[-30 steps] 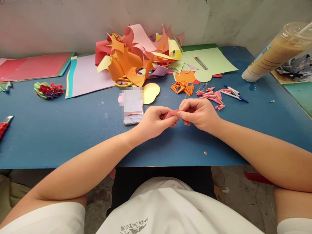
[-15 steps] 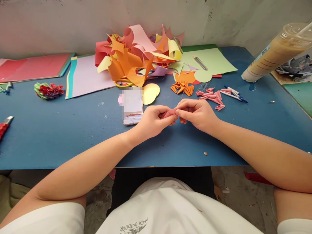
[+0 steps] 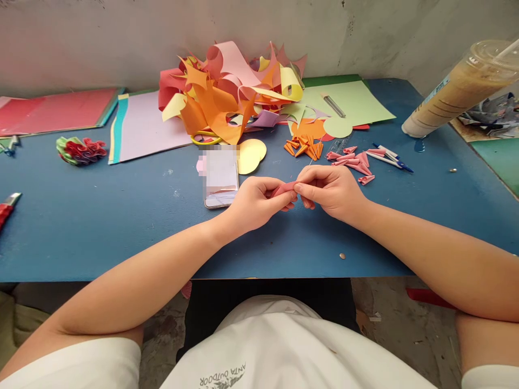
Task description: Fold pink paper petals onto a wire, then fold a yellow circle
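My left hand is closed around a piece of pink paper, which looks folded or rolled. The fingers of my right hand pinch the paper's right end, so both hands meet on it above the blue table. Most of the paper is hidden by my fingers. Just beyond my right hand lie small pink paper cones, and orange paper cones sit to their left. A phone rests beside my left hand, with yellow paper circles behind it.
Curled paper scraps are heaped against the wall, partly over a lilac sheet. At right stand a tilted-looking drink cup and pens. A ruffled paper flower and a red-handled cutter lie left.
The pink paper shows a flatter, straighter upper edge between my fingers. A thin line that rose above my right fingers is no longer clear. Both hands stay nearly in place.
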